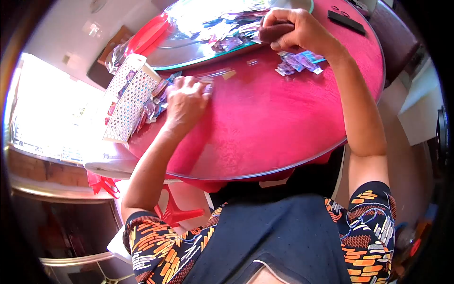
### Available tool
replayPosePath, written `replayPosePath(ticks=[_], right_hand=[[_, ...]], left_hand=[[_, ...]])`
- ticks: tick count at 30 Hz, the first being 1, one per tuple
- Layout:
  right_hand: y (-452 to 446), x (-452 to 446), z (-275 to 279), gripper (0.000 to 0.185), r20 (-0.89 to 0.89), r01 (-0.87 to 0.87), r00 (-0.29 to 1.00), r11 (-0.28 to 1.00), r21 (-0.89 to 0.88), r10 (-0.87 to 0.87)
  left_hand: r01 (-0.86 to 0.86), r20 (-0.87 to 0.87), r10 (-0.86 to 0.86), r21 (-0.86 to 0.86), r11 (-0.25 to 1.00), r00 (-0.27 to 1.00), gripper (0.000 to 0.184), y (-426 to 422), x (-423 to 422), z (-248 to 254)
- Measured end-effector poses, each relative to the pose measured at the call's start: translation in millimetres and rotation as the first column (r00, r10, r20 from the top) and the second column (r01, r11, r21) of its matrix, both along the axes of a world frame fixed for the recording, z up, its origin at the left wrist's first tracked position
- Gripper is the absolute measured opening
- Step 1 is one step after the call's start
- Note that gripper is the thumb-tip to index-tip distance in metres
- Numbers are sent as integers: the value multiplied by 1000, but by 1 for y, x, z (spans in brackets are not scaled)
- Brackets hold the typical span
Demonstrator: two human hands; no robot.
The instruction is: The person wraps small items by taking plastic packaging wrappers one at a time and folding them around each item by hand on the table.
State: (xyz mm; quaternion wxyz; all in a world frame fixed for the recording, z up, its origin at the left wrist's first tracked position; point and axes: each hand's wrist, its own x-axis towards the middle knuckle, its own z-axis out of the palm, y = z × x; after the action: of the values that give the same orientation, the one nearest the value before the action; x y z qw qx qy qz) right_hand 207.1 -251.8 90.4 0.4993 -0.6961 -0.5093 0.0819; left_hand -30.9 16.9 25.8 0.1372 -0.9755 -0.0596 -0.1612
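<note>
My left hand (186,102) is low over the red tabletop (265,118), its fingers bent and slightly blurred. A small purple-and-white packet (208,88) shows at its fingertips. Beside that hand, a heap of small shiny packets (150,110) lies against a white perforated basket (130,102). My right hand (300,33) is raised at the far side, fingers curled together; whatever is inside them is hidden. Just below it sits a small pile of purple and blue packets (300,62).
A glass turntable (189,59) carries many loose packets and a red tray (149,34). A black bar-shaped object (346,22) lies at the back right. A small tan piece (229,75) rests mid-table. Below the table edge stands a red stool (182,210).
</note>
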Motion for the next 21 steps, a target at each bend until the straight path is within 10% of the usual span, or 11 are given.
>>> replayPosePath(ticks=[2,4,8,12,21], right_hand=[[-11,0,14,43,183,91,979,996,-8,-88],[-19,-14,28,42,-336,129,934,992,-10,-125],[-30,-7,36,44,-27,263,964,963,-55,-265],[-29,4,24,44,-152,313,943,943,114,-295],[-32,24,21,48,-301,470,872,834,290,-386]], left_hand=[[-36,0,36,71,997,999,28,28,-9,-3],[-72,58,63,180,981,996,27,56,-13,-14],[-160,99,140,234,959,985,25,101,-20,-22],[-251,92,236,226,941,967,19,104,-18,-14],[486,292,-439,-110,867,850,21,-40,66,-4]])
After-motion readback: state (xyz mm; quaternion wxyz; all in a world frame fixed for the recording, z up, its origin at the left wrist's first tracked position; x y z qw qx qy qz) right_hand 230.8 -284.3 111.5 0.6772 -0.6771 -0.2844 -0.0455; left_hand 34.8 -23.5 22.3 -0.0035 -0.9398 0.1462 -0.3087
